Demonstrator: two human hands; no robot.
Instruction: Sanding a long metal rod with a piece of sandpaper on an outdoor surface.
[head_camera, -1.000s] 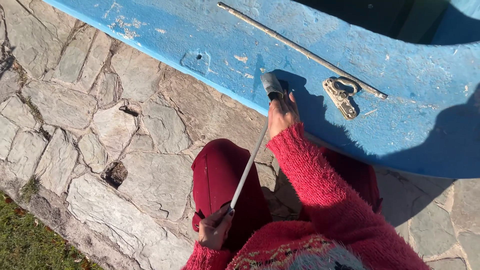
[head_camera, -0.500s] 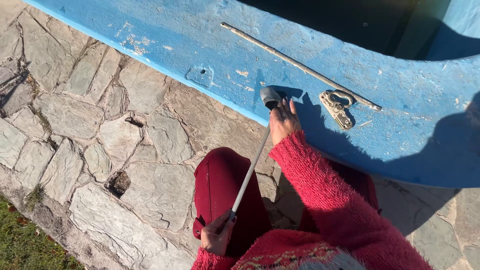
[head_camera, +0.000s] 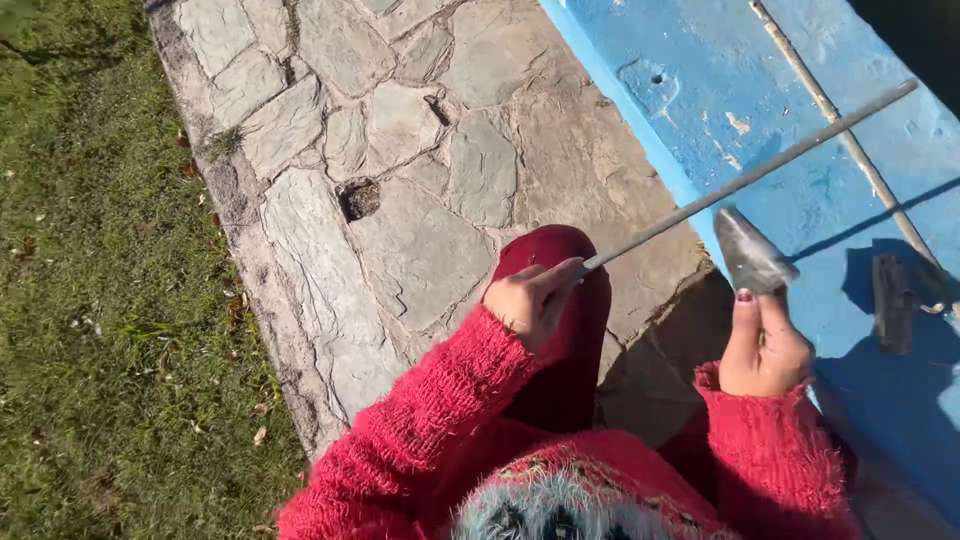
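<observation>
Left hand (head_camera: 530, 300) clenched round near end of thin metal rod (head_camera: 750, 178); rod slants up right across blue board (head_camera: 800, 130), far tip free. I judge rod light, stiff, smooth, likely to twist in fingers; best held near end, as now. Right hand (head_camera: 765, 350) pinches base of grey pointed blade (head_camera: 750, 255), just under rod, not touching it. Stone paving (head_camera: 400, 180) below.

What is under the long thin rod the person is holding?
Under the rod lie stone paving and the blue painted surface. The left hand grips its lower end, hiding that tip. The right hand holds a grey flat piece just below it.
</observation>
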